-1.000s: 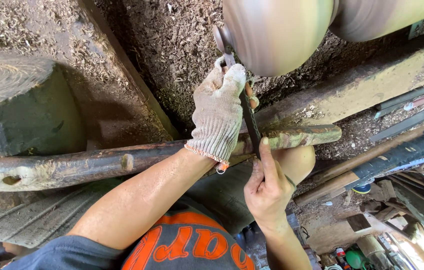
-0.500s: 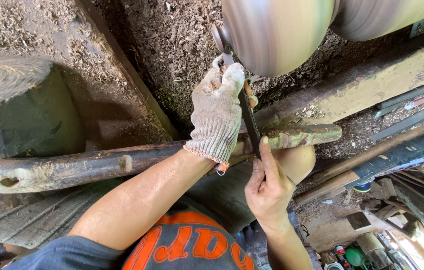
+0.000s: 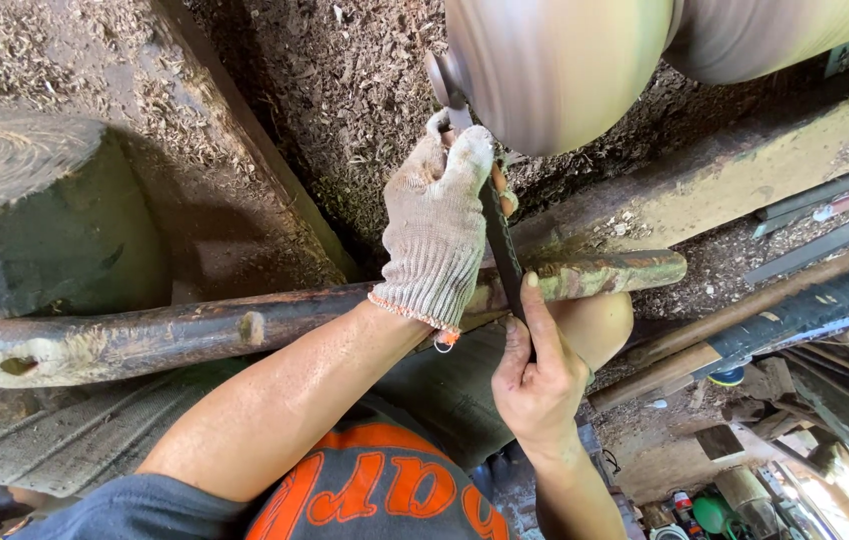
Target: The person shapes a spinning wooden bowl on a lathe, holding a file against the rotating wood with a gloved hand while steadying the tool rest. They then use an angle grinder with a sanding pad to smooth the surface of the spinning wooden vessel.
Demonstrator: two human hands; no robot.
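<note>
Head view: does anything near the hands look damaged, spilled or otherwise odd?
Wood shavings lie scattered over the ground under the spinning workpiece. The rough bar is worn and pitted. Only the left hand wears a glove; the right hand grips the dark tool bare.

place: woodturning workshop | signs: spinning wooden piece point(image 3: 555, 70), wood shavings point(image 3: 345, 110), log rest bar point(image 3: 245, 325)

Spinning wooden workpiece point(image 3: 555, 70) blocks passage above the gloved left hand point(image 3: 437, 235); horizontal bar point(image 3: 195, 335) runs beneath both hands; timber block point(image 3: 40, 220) obstructs far left; sawdust-covered ground point(image 3: 345, 110) between block and workpiece lies open; clutter point(image 3: 775, 440) crowds lower right.
</note>
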